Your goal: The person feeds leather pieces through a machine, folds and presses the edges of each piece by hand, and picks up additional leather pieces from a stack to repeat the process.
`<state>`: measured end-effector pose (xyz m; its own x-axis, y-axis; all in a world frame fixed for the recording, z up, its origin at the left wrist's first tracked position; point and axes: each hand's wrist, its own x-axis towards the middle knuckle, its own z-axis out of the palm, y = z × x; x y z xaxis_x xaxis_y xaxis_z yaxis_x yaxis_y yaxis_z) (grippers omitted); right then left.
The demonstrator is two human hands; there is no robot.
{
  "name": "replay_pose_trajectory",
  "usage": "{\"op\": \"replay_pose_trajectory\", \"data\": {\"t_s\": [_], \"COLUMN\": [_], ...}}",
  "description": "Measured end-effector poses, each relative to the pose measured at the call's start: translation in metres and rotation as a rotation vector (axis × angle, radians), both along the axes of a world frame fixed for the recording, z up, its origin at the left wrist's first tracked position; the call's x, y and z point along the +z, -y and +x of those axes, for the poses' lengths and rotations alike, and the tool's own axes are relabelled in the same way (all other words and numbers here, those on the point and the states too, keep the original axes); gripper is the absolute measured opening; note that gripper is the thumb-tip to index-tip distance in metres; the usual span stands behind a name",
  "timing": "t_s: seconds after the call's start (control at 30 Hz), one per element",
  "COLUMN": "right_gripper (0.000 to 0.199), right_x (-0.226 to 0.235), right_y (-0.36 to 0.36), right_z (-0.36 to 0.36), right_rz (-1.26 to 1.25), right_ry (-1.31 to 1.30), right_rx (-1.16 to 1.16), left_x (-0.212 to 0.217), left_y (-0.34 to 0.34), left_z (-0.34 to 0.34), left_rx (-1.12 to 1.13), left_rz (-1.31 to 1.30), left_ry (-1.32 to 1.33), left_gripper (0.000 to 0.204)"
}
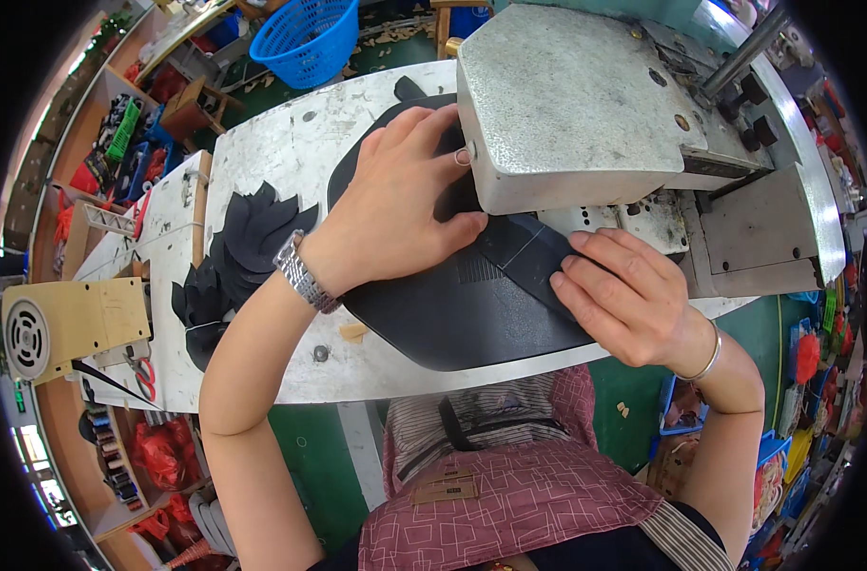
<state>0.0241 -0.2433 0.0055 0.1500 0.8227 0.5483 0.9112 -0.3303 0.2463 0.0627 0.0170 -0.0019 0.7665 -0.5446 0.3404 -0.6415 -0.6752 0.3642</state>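
A large black leather-like panel (pixel 433 319) lies on the white worktable (pixel 262 152), partly beneath the grey metal head of a sewing machine (pixel 576 105). Over it lies a narrower black strip (pixel 528 255) with a thin pale line across it; a row of fine slits shows on the panel beside it. My left hand (pixel 386 214) rests on the panel left of the machine head, fingers spread, some fingertips hidden by the machine. At the strip's right end, my right hand (pixel 633 300) has its fingers closed on the strip's edge, its thumb hidden. The needle area is out of sight.
Stacked curved black pieces (pixel 253 238) sit on the table to the left, with a tied bundle (pixel 203 333) nearer me. A cream machine part (pixel 77 328) and red-handled scissors (pixel 145 378) are further left. Behind the table stands a blue basket (pixel 307 43).
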Motion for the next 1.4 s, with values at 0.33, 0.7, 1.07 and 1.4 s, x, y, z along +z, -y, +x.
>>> {"op": "replay_pose_trajectory", "data": {"t_s": [0.33,0.7,1.07,1.4], "right_gripper": [0.027,0.024,0.023,0.023], "right_x": [-0.009,-0.010,-0.014,-0.017], "right_y": [-0.019,-0.021,-0.022,-0.022], "right_z": [0.002,0.003,0.003,0.003], "right_rz": [-0.018,-0.016,0.011,0.051], "right_ry": [-0.167,-0.233,-0.302,-0.333], "right_rx": [0.075,0.037,0.013,-0.005], "left_x": [-0.010,-0.002,-0.009,-0.004], "left_y": [0.001,0.000,0.005,0.011], "left_z": [0.014,-0.014,-0.031,-0.036], "left_rx": [-0.027,-0.046,-0.135,-0.091], "left_rz": [-0.155,-0.067,-0.082,-0.038], "left_ry": [0.080,0.143,0.260,0.272], "left_gripper": [0.036,0.042,0.020,0.018]}}
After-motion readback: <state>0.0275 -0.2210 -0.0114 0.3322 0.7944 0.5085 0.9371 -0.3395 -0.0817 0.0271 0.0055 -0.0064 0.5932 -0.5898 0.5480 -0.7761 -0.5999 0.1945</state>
